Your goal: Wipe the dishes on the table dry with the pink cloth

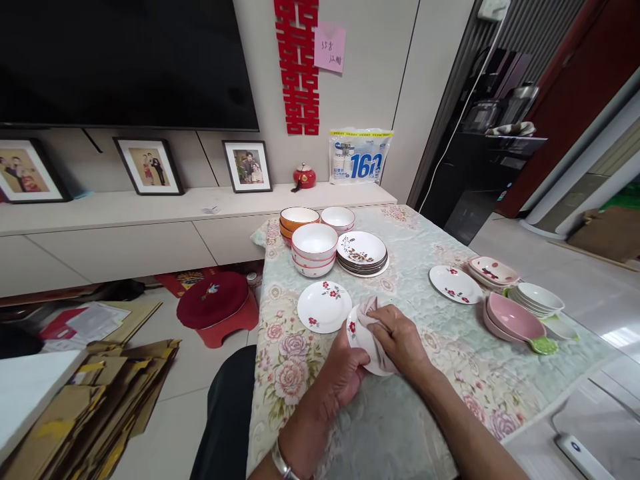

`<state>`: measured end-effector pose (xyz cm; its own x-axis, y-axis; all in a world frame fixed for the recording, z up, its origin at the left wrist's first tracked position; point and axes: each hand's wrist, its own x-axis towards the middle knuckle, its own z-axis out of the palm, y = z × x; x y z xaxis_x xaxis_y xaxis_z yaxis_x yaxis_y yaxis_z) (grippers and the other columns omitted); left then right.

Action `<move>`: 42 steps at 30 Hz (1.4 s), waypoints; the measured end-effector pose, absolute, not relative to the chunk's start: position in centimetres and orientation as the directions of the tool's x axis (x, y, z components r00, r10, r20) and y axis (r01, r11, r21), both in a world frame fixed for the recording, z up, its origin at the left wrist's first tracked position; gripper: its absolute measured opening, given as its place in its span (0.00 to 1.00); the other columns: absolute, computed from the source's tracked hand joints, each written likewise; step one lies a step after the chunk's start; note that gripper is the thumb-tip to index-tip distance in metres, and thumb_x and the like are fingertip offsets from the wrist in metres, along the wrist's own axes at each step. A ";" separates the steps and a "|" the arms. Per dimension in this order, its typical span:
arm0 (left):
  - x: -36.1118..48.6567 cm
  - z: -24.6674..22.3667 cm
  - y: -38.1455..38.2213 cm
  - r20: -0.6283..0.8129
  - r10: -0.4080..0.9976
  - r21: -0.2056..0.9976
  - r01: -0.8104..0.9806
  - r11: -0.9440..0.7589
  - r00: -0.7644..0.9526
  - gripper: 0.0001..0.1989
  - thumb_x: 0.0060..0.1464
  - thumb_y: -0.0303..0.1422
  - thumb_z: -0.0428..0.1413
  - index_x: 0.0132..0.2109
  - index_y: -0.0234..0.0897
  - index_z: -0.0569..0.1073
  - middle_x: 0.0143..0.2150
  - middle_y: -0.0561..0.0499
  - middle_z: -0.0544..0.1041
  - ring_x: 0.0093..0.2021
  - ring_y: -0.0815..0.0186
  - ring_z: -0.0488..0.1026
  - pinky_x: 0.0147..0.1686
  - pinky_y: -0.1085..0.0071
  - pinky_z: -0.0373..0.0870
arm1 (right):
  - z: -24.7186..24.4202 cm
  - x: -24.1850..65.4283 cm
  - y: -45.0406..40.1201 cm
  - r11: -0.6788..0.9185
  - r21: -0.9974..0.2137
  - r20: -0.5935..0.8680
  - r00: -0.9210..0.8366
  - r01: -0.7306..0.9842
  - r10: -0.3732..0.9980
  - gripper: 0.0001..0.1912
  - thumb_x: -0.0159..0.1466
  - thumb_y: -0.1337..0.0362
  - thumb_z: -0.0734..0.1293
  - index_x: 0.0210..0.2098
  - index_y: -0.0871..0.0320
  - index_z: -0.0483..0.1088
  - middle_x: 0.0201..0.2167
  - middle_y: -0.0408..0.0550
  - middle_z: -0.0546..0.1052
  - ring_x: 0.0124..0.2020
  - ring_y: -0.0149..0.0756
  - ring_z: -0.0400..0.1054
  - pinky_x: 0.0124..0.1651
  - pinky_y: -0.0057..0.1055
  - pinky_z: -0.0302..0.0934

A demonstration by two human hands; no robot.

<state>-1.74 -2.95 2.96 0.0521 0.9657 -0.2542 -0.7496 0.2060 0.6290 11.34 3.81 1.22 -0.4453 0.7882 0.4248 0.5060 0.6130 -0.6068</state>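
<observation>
- The worktop stands before the person, wearing a quilted, pale green cover printed with pink flowers.
- Beyond it runs a long, low white cabinet carrying three framed photographs, with a dark television screen above.
- A red paper cut-out and a pink note hang on the wall.
- To the left, a red stool and flattened cardboard sit on the tiled floor.
- On the cabinet, a lidded red jar stands near a clear bag marked "160", which holds pale contents too indistinct to name.
- At the worktop's far left, white bowls nest in a stack, close to orange bowls and a stack of brown-flowered plates.
- On the right, pink bowls sit nested beside stacked pale bowls.
- The left hand is closed on the lower edge of a small plate, its thumb over the face.
- The right hand, fingers curled, grips a pinkish cloth against that plate, just beside a flat flowered plate.
</observation>
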 end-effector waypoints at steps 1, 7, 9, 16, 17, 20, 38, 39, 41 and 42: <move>-1.7 3.1 -3.0 -0.264 0.963 0.629 -0.750 0.206 0.042 0.45 0.29 0.15 0.51 0.60 0.40 0.65 0.42 0.49 0.78 0.42 0.60 0.75 0.38 0.71 0.69 | 1.0 11.3 4.1 0.606 -0.587 0.447 -0.408 0.537 0.796 0.12 0.63 0.69 0.63 0.44 0.57 0.75 0.38 0.51 0.75 0.42 0.41 0.70 0.46 0.37 0.66; -1.5 3.1 -3.1 -0.277 0.960 0.638 -0.741 0.210 0.034 0.46 0.28 0.15 0.51 0.61 0.39 0.65 0.41 0.49 0.78 0.42 0.60 0.75 0.38 0.71 0.70 | 0.3 10.9 4.1 0.621 -0.560 0.528 -0.341 0.548 0.777 0.12 0.65 0.68 0.62 0.45 0.56 0.73 0.39 0.51 0.75 0.44 0.42 0.69 0.48 0.39 0.66; -1.6 3.0 -3.1 -0.283 0.959 0.644 -0.734 0.215 0.033 0.45 0.28 0.15 0.51 0.60 0.39 0.66 0.39 0.50 0.78 0.41 0.60 0.75 0.38 0.71 0.70 | 0.2 11.1 3.7 0.617 -0.575 0.523 -0.338 0.537 0.783 0.12 0.65 0.67 0.62 0.46 0.55 0.73 0.40 0.51 0.76 0.44 0.41 0.70 0.48 0.39 0.66; -1.7 2.9 -2.9 -0.305 0.949 0.648 -0.715 0.264 0.073 0.43 0.30 0.16 0.52 0.59 0.40 0.67 0.36 0.51 0.78 0.39 0.60 0.75 0.36 0.71 0.69 | 0.4 11.5 3.1 0.583 -0.610 0.520 -0.284 0.537 0.806 0.13 0.66 0.64 0.63 0.49 0.57 0.72 0.44 0.53 0.76 0.47 0.42 0.70 0.50 0.40 0.65; -1.6 2.9 -2.9 -0.304 0.950 0.651 -0.711 0.264 0.075 0.43 0.29 0.16 0.51 0.59 0.39 0.67 0.36 0.51 0.78 0.39 0.60 0.75 0.35 0.71 0.69 | 0.6 11.4 3.0 0.581 -0.614 0.520 -0.280 0.535 0.807 0.13 0.66 0.64 0.62 0.49 0.57 0.72 0.43 0.52 0.76 0.46 0.42 0.70 0.51 0.40 0.65; -1.6 2.8 -2.9 -0.273 0.958 0.659 -0.708 0.254 0.090 0.40 0.30 0.16 0.51 0.56 0.38 0.69 0.37 0.50 0.78 0.37 0.62 0.75 0.32 0.73 0.67 | 1.3 10.8 2.5 0.647 -0.632 0.501 -0.411 0.427 0.761 0.12 0.66 0.66 0.63 0.46 0.55 0.74 0.41 0.50 0.77 0.46 0.40 0.70 0.49 0.37 0.65; -1.8 2.8 -2.9 -0.237 0.969 0.649 -0.729 0.215 0.075 0.34 0.29 0.16 0.51 0.49 0.36 0.72 0.38 0.49 0.78 0.39 0.61 0.74 0.34 0.72 0.68 | 2.6 10.7 1.7 0.554 -0.553 0.320 -0.455 0.622 0.831 0.05 0.62 0.67 0.62 0.34 0.55 0.70 0.32 0.45 0.75 0.33 0.36 0.69 0.36 0.30 0.61; -1.8 2.7 -2.9 -0.216 0.974 0.652 -0.731 0.201 0.075 0.34 0.29 0.16 0.51 0.49 0.36 0.71 0.39 0.49 0.78 0.38 0.61 0.74 0.33 0.73 0.67 | 3.0 10.3 1.8 0.572 -0.582 0.291 -0.509 0.577 0.810 0.05 0.63 0.67 0.62 0.34 0.54 0.70 0.32 0.44 0.75 0.34 0.36 0.70 0.37 0.30 0.61; -1.8 2.7 -2.9 -0.205 0.976 0.649 -0.736 0.193 0.075 0.36 0.29 0.16 0.51 0.51 0.38 0.70 0.39 0.50 0.77 0.38 0.62 0.74 0.32 0.74 0.66 | 3.4 9.6 2.5 0.596 -0.605 0.276 -0.563 0.528 0.779 0.04 0.63 0.66 0.63 0.33 0.54 0.70 0.32 0.44 0.75 0.35 0.35 0.70 0.37 0.29 0.61; -1.8 2.6 -2.9 -0.220 0.972 0.644 -0.737 0.205 0.078 0.37 0.29 0.16 0.51 0.53 0.39 0.69 0.40 0.50 0.77 0.38 0.62 0.74 0.32 0.74 0.67 | 3.3 9.4 3.2 0.608 -0.601 0.299 -0.560 0.518 0.773 0.04 0.63 0.66 0.63 0.32 0.55 0.69 0.32 0.44 0.74 0.35 0.35 0.70 0.38 0.29 0.61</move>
